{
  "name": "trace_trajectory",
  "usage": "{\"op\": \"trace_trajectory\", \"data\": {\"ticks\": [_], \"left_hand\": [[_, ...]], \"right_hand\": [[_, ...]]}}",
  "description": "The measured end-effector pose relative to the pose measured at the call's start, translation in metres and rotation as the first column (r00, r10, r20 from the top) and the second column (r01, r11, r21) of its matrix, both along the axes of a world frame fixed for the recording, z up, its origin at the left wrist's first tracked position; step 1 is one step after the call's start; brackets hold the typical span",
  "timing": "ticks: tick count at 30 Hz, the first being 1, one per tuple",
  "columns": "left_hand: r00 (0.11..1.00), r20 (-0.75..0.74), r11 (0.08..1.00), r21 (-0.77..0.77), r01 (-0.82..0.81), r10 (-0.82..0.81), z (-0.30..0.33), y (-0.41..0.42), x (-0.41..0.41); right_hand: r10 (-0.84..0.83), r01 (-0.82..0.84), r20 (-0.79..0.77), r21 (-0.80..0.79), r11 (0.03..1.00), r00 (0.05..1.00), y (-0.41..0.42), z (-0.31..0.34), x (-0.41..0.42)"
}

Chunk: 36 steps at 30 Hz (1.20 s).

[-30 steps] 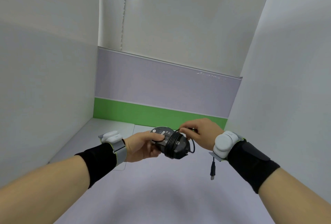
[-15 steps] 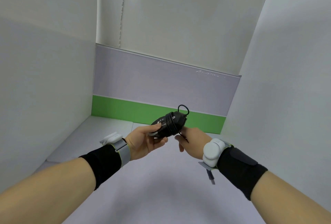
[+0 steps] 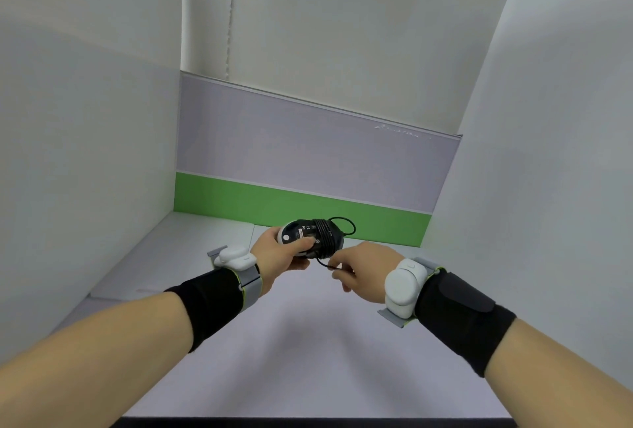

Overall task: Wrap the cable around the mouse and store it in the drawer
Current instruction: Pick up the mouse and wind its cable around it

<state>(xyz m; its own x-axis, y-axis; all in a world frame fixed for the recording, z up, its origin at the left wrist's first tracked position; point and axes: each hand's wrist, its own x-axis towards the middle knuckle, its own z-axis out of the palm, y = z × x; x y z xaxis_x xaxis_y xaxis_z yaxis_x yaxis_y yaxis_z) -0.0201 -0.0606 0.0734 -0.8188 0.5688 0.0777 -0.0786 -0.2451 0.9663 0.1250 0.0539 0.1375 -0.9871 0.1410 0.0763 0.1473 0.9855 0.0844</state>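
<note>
Several turns of cable (image 3: 324,235) were wound on the mouse (image 3: 310,237), gripped underside-up above the worktop's (image 3: 308,342) far edge by the closed left hand (image 3: 281,254); if the right hand's (image 3: 359,268) pinch on the tail loosened, unravelling was judged likely.

Both forearms are extended forward. The left hand (image 3: 281,254) is curled closed, thumb laid on top; the right hand (image 3: 359,265) is pinched, knuckles upward.

Black mouse (image 3: 310,237); black cable (image 3: 342,222); green strip (image 3: 239,196).
</note>
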Motion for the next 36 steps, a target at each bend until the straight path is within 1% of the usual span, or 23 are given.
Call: {"op": "trace_trajectory", "data": {"ticks": [3, 6, 8, 11, 14, 17, 20, 23, 26, 29, 32, 36], "left_hand": [[0.993, -0.089, 0.988, -0.120, -0.092, 0.081, -0.003, -0.002, -0.002], [0.982, -0.172, 0.968, -0.219, -0.120, 0.083, -0.007, -0.004, 0.001], [0.974, -0.223, 0.956, -0.276, -0.098, 0.036, -0.010, -0.004, 0.004], [0.954, -0.290, 0.948, -0.317, -0.019, -0.078, -0.012, -0.006, 0.009], [0.922, -0.306, 0.933, -0.338, 0.126, -0.236, -0.012, -0.010, 0.015], [0.897, -0.207, 0.900, -0.293, 0.323, -0.390, -0.012, -0.011, 0.023], [0.874, -0.094, 0.864, -0.229, 0.447, -0.477, -0.008, -0.009, 0.027], [0.851, 0.015, 0.842, -0.144, 0.521, -0.524, -0.007, -0.006, 0.030], [0.830, 0.170, 0.842, -0.003, 0.540, -0.531, -0.007, -0.001, 0.033], [0.752, 0.260, 0.795, 0.156, 0.587, -0.606, -0.004, 0.005, 0.043], [0.692, 0.330, 0.766, 0.240, 0.596, -0.642, -0.005, 0.012, 0.059], [0.555, 0.454, 0.713, 0.358, 0.603, -0.697, -0.012, 0.027, 0.080]], "right_hand": [[0.030, -0.031, -0.018, -0.051, 0.998, 0.999, -0.001, 0.007, 0.002], [0.088, -0.094, -0.055, -0.116, 0.989, 0.995, -0.002, 0.013, 0.002], [0.114, -0.124, -0.081, -0.136, 0.983, 0.990, -0.001, 0.016, 0.001], [0.121, -0.141, -0.126, -0.169, 0.975, 0.985, 0.003, 0.023, 0.003], [0.066, -0.107, -0.175, -0.235, 0.966, 0.982, 0.012, 0.027, 0.006], [-0.023, -0.053, -0.213, -0.344, 0.937, 0.977, 0.020, 0.026, 0.010], [-0.076, -0.037, -0.203, -0.501, 0.865, 0.976, 0.026, 0.019, 0.017], [-0.075, -0.078, -0.221, -0.609, 0.789, 0.972, 0.031, 0.012, 0.027], [-0.104, -0.132, -0.286, -0.696, 0.706, 0.953, 0.036, 0.004, 0.038], [-0.148, -0.177, -0.376, -0.702, 0.690, 0.915, 0.043, -0.007, 0.046], [-0.199, -0.200, -0.454, -0.689, 0.697, 0.869, 0.048, -0.018, 0.056], [-0.235, -0.235, -0.541, -0.661, 0.713, 0.807, 0.049, -0.037, 0.076]]}}
